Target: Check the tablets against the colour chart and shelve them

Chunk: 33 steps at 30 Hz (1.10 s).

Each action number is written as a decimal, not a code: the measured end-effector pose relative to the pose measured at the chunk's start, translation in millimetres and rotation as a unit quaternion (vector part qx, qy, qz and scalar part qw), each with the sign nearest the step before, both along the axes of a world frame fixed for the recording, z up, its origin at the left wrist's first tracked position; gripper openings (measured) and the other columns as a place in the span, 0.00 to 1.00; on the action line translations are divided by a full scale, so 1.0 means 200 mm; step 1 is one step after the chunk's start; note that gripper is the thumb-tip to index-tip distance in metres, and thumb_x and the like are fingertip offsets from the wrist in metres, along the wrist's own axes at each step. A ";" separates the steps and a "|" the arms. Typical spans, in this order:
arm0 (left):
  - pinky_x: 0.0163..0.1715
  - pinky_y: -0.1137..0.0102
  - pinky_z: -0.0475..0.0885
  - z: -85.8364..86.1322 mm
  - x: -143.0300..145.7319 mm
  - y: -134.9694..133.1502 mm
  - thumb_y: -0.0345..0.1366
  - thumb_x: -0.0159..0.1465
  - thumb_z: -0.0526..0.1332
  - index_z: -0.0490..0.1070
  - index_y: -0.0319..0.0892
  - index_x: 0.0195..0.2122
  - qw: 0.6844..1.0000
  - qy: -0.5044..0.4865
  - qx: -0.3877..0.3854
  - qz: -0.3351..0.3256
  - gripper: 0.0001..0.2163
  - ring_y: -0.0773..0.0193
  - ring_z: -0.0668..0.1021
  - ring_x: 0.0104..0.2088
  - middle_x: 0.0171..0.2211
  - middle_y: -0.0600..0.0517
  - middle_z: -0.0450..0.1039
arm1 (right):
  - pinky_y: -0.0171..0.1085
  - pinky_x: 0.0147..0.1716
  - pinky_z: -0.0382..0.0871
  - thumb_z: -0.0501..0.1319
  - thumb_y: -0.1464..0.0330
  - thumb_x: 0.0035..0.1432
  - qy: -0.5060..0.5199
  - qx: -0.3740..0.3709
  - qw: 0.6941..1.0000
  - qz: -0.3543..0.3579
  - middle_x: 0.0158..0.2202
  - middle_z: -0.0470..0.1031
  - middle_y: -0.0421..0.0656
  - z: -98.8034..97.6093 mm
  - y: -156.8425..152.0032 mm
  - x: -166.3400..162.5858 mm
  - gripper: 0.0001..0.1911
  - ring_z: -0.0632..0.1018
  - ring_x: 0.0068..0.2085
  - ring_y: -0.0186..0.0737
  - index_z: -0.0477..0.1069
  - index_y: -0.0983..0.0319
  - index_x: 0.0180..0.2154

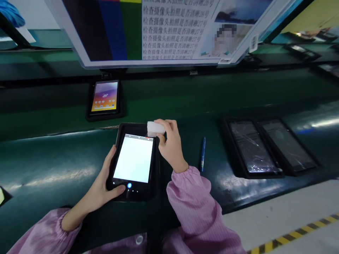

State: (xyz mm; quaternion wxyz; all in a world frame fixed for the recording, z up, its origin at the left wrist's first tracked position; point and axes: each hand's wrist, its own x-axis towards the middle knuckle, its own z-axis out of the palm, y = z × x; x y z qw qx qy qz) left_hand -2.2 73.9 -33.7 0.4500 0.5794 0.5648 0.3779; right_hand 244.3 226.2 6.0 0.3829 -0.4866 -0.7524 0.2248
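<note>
A tablet (134, 158) with a bright, nearly white screen sits in a black tray (122, 131) on the green bench. My left hand (103, 187) grips its left side, the thumb over the lower bezel near a blue round button and the other fingers hidden along the edge. Between the thumb and fingers of my right hand (171, 144) is a small white block (155, 129), perhaps foam or an eraser. That block is held at the tablet's upper right corner; whether it touches the glass I cannot tell.
Behind, another tablet (104, 97) with a lit home screen lies in a black tray. A blue pen (203, 154) rests right of my hand. Two dark tablets, one nearer (253, 146) and one farther right (288, 144), lie in trays. A printed chart (169, 35) stands at the back.
</note>
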 end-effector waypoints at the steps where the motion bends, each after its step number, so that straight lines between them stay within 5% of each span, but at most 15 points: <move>1: 0.72 0.37 0.44 0.00 0.00 0.00 0.46 0.66 0.71 0.39 0.63 0.77 1.000 0.000 0.000 -0.007 0.47 0.39 0.45 0.77 0.79 0.52 0.36 | 0.48 0.49 0.80 0.51 0.82 0.62 0.005 0.003 1.000 0.002 0.53 0.65 0.47 0.00 0.00 0.00 0.27 0.74 0.55 0.49 0.69 0.52 0.57; 5: 0.72 0.37 0.40 0.00 -0.03 0.00 0.45 0.66 0.71 0.36 0.65 0.77 0.999 -0.006 -0.018 -0.031 0.48 0.41 0.44 0.77 0.79 0.54 0.33 | 0.46 0.48 0.79 0.55 0.77 0.63 0.016 0.018 1.000 -0.011 0.53 0.67 0.48 0.00 0.03 0.05 0.25 0.76 0.52 0.49 0.68 0.54 0.59; 8: 0.72 0.37 0.41 0.01 -0.05 0.01 0.46 0.66 0.71 0.34 0.65 0.77 0.998 -0.001 -0.028 -0.047 0.49 0.40 0.44 0.77 0.79 0.53 0.31 | 0.50 0.48 0.78 0.61 0.68 0.62 0.038 0.003 0.991 -0.132 0.55 0.70 0.49 0.02 0.09 0.17 0.27 0.78 0.47 0.50 0.65 0.57 0.62; 10: 0.72 0.36 0.43 0.01 -0.06 0.02 0.46 0.66 0.71 0.33 0.65 0.77 0.998 0.006 -0.033 -0.058 0.50 0.39 0.43 0.77 0.79 0.52 0.29 | 0.56 0.49 0.77 0.62 0.62 0.62 0.022 -0.070 0.972 -0.223 0.56 0.72 0.52 0.02 0.12 0.26 0.31 0.80 0.43 0.53 0.63 0.58 0.65; 12: 0.72 0.35 0.43 0.01 -0.05 0.02 0.47 0.65 0.72 0.32 0.65 0.77 0.997 0.016 -0.035 -0.064 0.51 0.38 0.42 0.77 0.79 0.51 0.28 | 0.63 0.53 0.73 0.61 0.60 0.63 -0.043 -0.129 0.952 -0.274 0.60 0.69 0.59 0.03 0.14 0.33 0.33 0.80 0.48 0.62 0.62 0.63 0.67; 15: 0.73 0.37 0.41 -0.01 -0.04 0.03 0.49 0.64 0.73 0.33 0.62 0.77 0.998 0.014 -0.030 -0.060 0.53 0.38 0.41 0.77 0.79 0.51 0.28 | 0.71 0.64 0.59 0.60 0.66 0.63 -0.143 -0.054 0.944 -0.291 0.69 0.56 0.66 0.04 0.13 0.36 0.32 0.67 0.65 0.76 0.65 0.70 0.65; 17: 0.73 0.40 0.45 -0.02 -0.03 0.02 0.50 0.63 0.72 0.34 0.61 0.77 0.998 -0.024 -0.031 -0.052 0.52 0.39 0.45 0.77 0.79 0.50 0.30 | 0.71 0.67 0.53 0.57 0.72 0.62 -0.171 0.001 0.953 -0.251 0.71 0.55 0.62 0.06 0.11 0.33 0.28 0.58 0.71 0.74 0.68 0.69 0.63; 21: 0.72 0.45 0.57 -0.04 -0.03 0.00 0.52 0.63 0.72 0.34 0.60 0.77 0.995 -0.070 -0.059 -0.041 0.53 0.40 0.56 0.75 0.79 0.48 0.36 | 0.57 0.60 0.68 0.53 0.79 0.62 -0.201 -0.060 0.975 -0.076 0.51 0.79 0.51 0.10 0.05 0.23 0.19 0.74 0.59 0.59 0.79 0.61 0.47; 24: 0.72 0.43 0.54 -0.07 -0.05 -0.06 0.55 0.62 0.72 0.34 0.61 0.77 0.999 -0.001 -0.040 -0.020 0.53 0.41 0.52 0.76 0.79 0.49 0.34 | 0.44 0.46 0.73 0.55 0.80 0.63 -0.220 -0.118 0.968 -0.005 0.40 0.82 0.47 0.11 0.00 0.18 0.17 0.81 0.46 0.49 0.81 0.61 0.42; 29: 0.68 0.40 0.62 -0.20 -0.06 -0.29 0.57 0.64 0.69 0.43 0.64 0.76 0.988 0.146 0.050 0.029 0.45 0.37 0.51 0.75 0.79 0.51 0.34 | 0.40 0.36 0.66 0.55 0.82 0.59 -0.234 -0.200 0.951 0.027 0.33 0.80 0.48 0.11 -0.02 0.13 0.14 0.80 0.37 0.47 0.77 0.66 0.39; 33: 0.61 0.36 0.70 -0.30 -0.06 -0.50 0.53 0.65 0.68 0.35 0.60 0.78 0.960 0.263 0.083 0.055 0.49 0.30 0.54 0.74 0.78 0.43 0.36 | 0.38 0.37 0.66 0.56 0.81 0.58 -0.194 -0.257 0.939 0.124 0.31 0.79 0.43 0.08 -0.06 0.00 0.19 0.80 0.39 0.46 0.74 0.69 0.51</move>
